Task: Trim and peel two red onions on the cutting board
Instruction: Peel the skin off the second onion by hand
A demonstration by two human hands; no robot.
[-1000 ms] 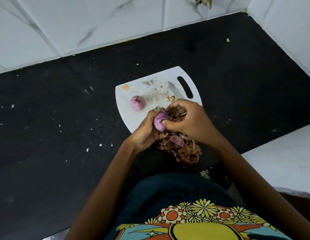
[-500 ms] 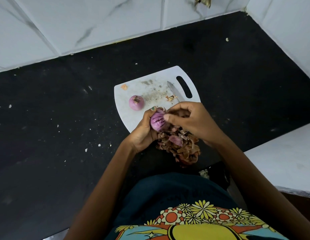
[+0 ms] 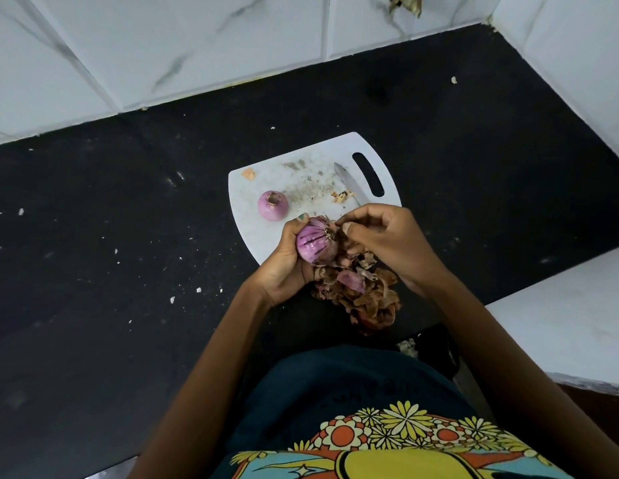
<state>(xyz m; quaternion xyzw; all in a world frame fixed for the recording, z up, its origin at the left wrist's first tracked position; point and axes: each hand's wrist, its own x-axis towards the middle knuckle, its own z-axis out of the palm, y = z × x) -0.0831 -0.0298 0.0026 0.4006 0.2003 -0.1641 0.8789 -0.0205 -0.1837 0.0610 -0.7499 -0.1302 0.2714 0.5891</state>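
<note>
My left hand (image 3: 286,264) grips a red onion (image 3: 316,245) with purple streaks, held over the near edge of the white cutting board (image 3: 266,233). My right hand (image 3: 387,242) pinches a strip of dry skin at the onion's right side. A second onion (image 3: 272,205), peeled and trimmed, sits on the board's left part. A knife (image 3: 349,183) lies on the board beside the handle slot; its handle is hidden behind my right hand.
A heap of brown and purple onion skins (image 3: 365,295) lies on the black counter (image 3: 128,254) just below my hands. Small scraps dot the board and counter. White tiled walls close the back and right; a white ledge (image 3: 563,323) is at right.
The onion has turned in my left hand, so more of its streaked purple side shows. My right hand has shifted slightly right, pulling skin away from the onion.
</note>
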